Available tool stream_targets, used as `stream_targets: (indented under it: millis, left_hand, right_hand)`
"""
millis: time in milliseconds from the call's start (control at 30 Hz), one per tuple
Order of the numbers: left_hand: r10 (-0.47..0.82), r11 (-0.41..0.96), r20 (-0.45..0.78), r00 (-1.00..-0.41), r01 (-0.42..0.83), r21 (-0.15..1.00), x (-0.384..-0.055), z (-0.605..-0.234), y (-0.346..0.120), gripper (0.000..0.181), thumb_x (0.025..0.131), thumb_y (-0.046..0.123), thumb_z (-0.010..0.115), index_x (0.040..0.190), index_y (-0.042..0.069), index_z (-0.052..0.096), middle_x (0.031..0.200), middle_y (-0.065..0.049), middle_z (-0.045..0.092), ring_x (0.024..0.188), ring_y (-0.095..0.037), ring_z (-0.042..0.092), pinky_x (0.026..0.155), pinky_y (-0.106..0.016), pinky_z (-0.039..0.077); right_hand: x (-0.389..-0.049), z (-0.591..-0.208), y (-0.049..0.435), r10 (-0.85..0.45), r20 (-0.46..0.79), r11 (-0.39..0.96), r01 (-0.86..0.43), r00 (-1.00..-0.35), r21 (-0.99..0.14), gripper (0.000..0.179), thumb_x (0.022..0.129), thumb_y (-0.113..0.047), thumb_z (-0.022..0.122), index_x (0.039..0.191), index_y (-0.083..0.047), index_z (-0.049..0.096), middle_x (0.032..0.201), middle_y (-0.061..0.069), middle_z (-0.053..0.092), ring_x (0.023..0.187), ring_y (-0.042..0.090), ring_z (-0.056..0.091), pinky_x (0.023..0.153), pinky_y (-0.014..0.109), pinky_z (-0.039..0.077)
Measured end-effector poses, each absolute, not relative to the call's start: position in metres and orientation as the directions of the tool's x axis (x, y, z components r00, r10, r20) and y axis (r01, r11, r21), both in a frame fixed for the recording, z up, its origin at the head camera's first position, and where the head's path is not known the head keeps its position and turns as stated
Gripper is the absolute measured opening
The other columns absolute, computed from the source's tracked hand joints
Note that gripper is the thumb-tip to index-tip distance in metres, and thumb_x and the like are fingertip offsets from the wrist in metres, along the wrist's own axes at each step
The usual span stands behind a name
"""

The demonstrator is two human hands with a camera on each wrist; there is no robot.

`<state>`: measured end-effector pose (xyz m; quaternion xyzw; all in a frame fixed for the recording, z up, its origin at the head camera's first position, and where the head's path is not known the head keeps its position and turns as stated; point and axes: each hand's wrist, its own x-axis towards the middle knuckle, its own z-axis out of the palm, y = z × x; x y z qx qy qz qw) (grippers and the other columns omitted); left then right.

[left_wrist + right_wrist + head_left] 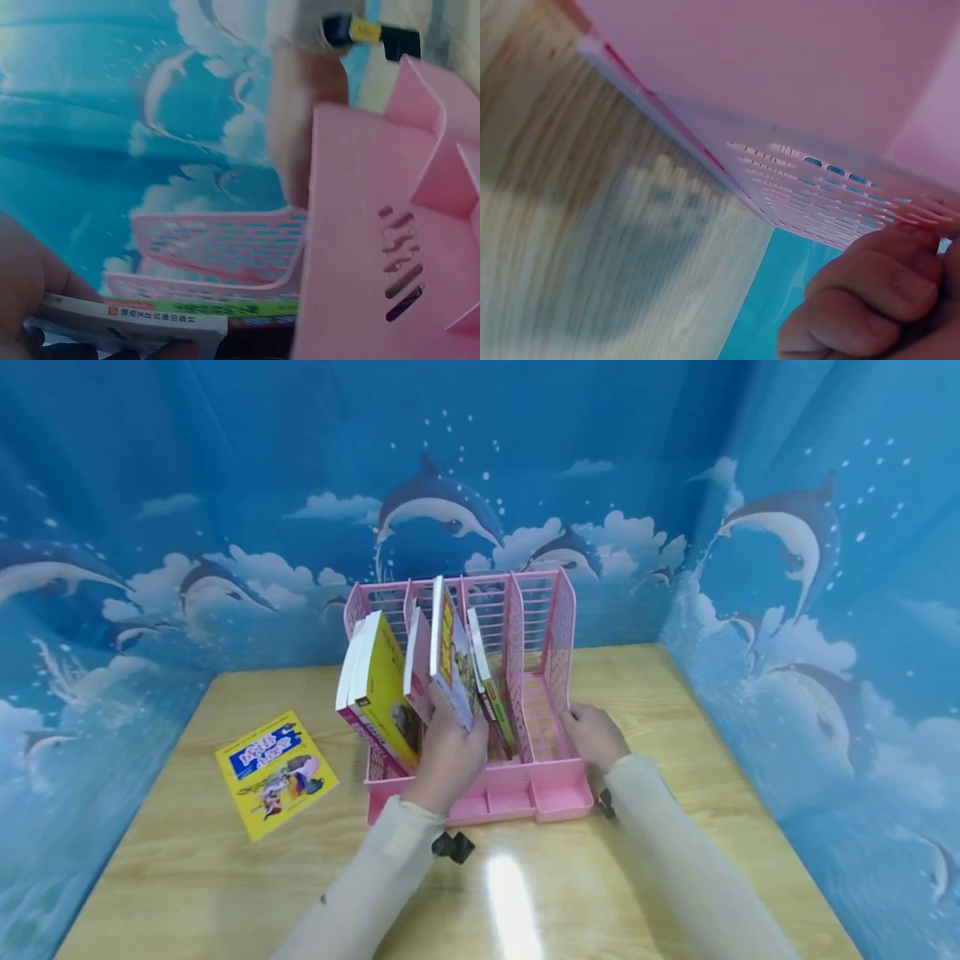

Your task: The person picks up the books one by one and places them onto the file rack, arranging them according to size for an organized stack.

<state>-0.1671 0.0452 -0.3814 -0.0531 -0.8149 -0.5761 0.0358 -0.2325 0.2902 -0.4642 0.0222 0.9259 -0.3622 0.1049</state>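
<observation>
My left hand [452, 750] grips a book with a white spine and a colourful cover [454, 652], tilted among the compartments of a pink book rack [491, 803]. In the left wrist view the left hand [30, 277] holds the white-spined book [150, 322] between thumb and fingers. At the rack's right side my right hand [597, 737] grips the side panel, its fingers curled in the right wrist view [870, 289]. Two thick books, the nearer with a yellow cover [386, 681], lean in the left compartment. A pink-covered book [418, 664] and thin green-edged books [491, 689] stand either side of the held book.
A yellow book [277, 774] lies flat on the wooden table [225, 893], left of the rack. Small open trays [508, 800] run along the rack's front. Blue dolphin-print curtains [300, 460] enclose the table's back and sides.
</observation>
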Motion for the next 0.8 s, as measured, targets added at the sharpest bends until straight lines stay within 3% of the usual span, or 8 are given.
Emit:
stream_targets:
  millis: [100,200,333,400,433,533,667,800]
  left_hand:
    - [0.073,0.318,0.150,-0.986,0.165,0.933,-0.182,-0.391,0.053,0.089,0.100,0.006,0.055,0.165,0.014,-0.007,0.167,-0.025,0.025,0.147,-0.037,0.038,0.107,-0.049,0.051]
    - [0.140,0.291,0.129,-0.982,0.165,0.942,-0.193,-0.402,0.060,0.085,0.100,0.008,0.059,0.164,0.022,0.006,0.158,-0.028,0.039,0.126,-0.041,0.060,0.095,-0.051,0.059]
    - [0.322,0.307,0.095,-0.942,0.198,0.931,-0.204,-0.415,0.067,0.095,0.096,0.013,0.071,0.164,0.030,0.007,0.154,-0.026,0.044,0.106,-0.038,0.069,0.079,-0.046,0.064]
    - [0.398,0.357,0.087,-0.913,0.241,0.902,-0.208,-0.420,0.069,0.101,0.094,0.017,0.076,0.165,0.029,0.005,0.157,-0.023,0.043,0.116,-0.036,0.066,0.090,-0.044,0.061]
    - [0.421,0.378,0.081,-0.903,0.256,0.890,-0.209,-0.422,0.070,0.104,0.093,0.019,0.078,0.165,0.028,0.003,0.162,-0.020,0.036,0.126,-0.035,0.061,0.098,-0.044,0.057]
    - [0.394,0.452,0.044,-0.918,0.235,0.860,-0.213,-0.427,0.069,0.096,0.090,0.029,0.082,0.160,0.021,0.017,0.159,-0.019,0.041,0.127,-0.036,0.059,0.104,-0.047,0.054]
    - [0.265,0.516,0.060,-0.962,0.195,0.834,-0.221,-0.429,0.069,0.079,0.089,0.039,0.082,0.150,0.014,0.039,0.148,-0.013,0.053,0.124,-0.031,0.061,0.104,-0.047,0.054]
    - [0.254,0.593,0.079,-0.964,0.220,0.775,-0.225,-0.430,0.070,0.082,0.091,0.039,0.080,0.158,0.015,0.040,0.143,-0.011,0.059,0.118,-0.028,0.065,0.099,-0.045,0.057]
  right_hand:
    - [-0.231,-0.465,0.291,-0.031,-0.211,0.738,0.119,-0.977,-0.664,0.056,0.110,-0.043,0.033,0.137,-0.004,0.062,0.084,0.010,0.062,0.068,0.023,0.053,0.065,0.037,0.048]
    - [-0.230,-0.466,0.291,-0.028,-0.208,0.731,0.122,-0.978,-0.671,0.055,0.110,-0.043,0.033,0.135,-0.003,0.064,0.081,0.009,0.059,0.067,0.022,0.051,0.063,0.037,0.047]
    - [-0.229,-0.465,0.289,-0.028,-0.188,0.743,0.105,-0.982,-0.661,0.051,0.111,-0.040,0.034,0.124,-0.004,0.068,0.081,0.008,0.062,0.068,0.023,0.054,0.066,0.038,0.049]
    - [-0.229,-0.464,0.288,-0.040,-0.160,0.781,0.069,-0.986,-0.620,0.049,0.111,-0.037,0.033,0.112,-0.005,0.070,0.079,0.007,0.063,0.068,0.023,0.056,0.068,0.038,0.050]
    - [-0.229,-0.464,0.288,-0.050,-0.150,0.795,0.052,-0.987,-0.605,0.048,0.111,-0.036,0.034,0.106,-0.005,0.070,0.077,0.008,0.062,0.067,0.023,0.056,0.067,0.039,0.050]
    - [-0.230,-0.463,0.288,-0.074,-0.123,0.828,0.008,-0.990,-0.561,0.045,0.111,-0.033,0.035,0.102,-0.005,0.070,0.071,0.007,0.059,0.063,0.022,0.055,0.064,0.039,0.050]
    - [-0.231,-0.462,0.289,-0.077,-0.120,0.821,0.005,-0.990,-0.571,0.047,0.111,-0.033,0.035,0.119,-0.002,0.069,0.070,0.006,0.055,0.061,0.022,0.051,0.060,0.037,0.047]
    - [-0.233,-0.463,0.291,-0.071,-0.136,0.805,0.024,-0.988,-0.593,0.048,0.111,-0.035,0.034,0.122,-0.002,0.068,0.070,0.006,0.053,0.060,0.021,0.049,0.057,0.036,0.046]
